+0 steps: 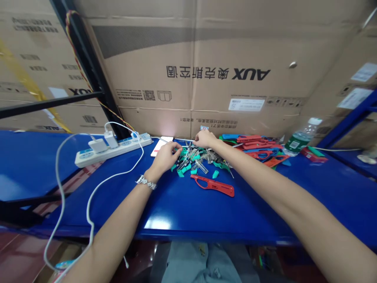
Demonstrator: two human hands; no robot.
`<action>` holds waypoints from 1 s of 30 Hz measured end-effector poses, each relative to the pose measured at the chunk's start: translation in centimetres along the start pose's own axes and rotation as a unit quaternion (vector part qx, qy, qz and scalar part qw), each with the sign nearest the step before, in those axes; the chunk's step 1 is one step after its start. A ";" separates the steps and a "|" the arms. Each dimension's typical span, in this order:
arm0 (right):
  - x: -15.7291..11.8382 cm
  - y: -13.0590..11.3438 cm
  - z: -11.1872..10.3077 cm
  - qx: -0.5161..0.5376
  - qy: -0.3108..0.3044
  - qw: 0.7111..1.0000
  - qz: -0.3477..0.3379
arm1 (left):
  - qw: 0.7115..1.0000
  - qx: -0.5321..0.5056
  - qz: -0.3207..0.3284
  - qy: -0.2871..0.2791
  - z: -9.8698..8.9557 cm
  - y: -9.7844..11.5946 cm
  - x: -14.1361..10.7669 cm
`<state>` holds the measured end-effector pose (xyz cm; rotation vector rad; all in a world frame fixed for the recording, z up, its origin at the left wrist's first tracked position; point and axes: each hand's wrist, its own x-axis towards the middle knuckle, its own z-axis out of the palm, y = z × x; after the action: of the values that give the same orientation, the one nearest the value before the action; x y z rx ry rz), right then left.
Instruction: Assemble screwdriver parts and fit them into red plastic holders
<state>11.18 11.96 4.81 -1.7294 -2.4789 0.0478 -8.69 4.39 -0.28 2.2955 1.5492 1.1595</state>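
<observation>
My left hand (166,158), with a metal bracelet at its wrist, is at the left edge of a heap of small parts (188,157). Its thumb and fingers are pinched together; anything between them is too small to make out. At the back of the heap, my right hand (205,139) has its fingers curled closed, their tips near a thin pale rod (187,140). Whether it grips that rod is unclear. Green plastic pieces, clear tubes and small metal bits make up the heap. In front lies a red lighter casing half (213,185) with a trigger opening.
Red and blue casings (256,144) are piled on the right beside a water bottle (302,137) and a red packet (313,154). A phone (161,146) and a power strip (118,149) with white cables lie left. Large cartons (212,47) stand behind the blue table (182,212).
</observation>
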 end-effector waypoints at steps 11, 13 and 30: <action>-1.8 0.1 -2.6 0.091 0.084 0.991 -0.044 | 0.996 0.005 0.041 0.075 -0.5 1.1 -0.2; -3.2 0.3 -3.4 0.179 0.099 0.977 -0.062 | 0.989 0.031 0.084 0.121 -1.0 2.1 -0.4; -13.8 1.4 -3.3 0.569 -0.061 0.809 -0.132 | 0.969 0.038 0.235 0.066 -1.5 6.3 -1.5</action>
<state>17.57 -0.61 6.88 -0.8377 -1.9199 1.3252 -5.37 -0.15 3.17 2.7856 1.1280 1.3966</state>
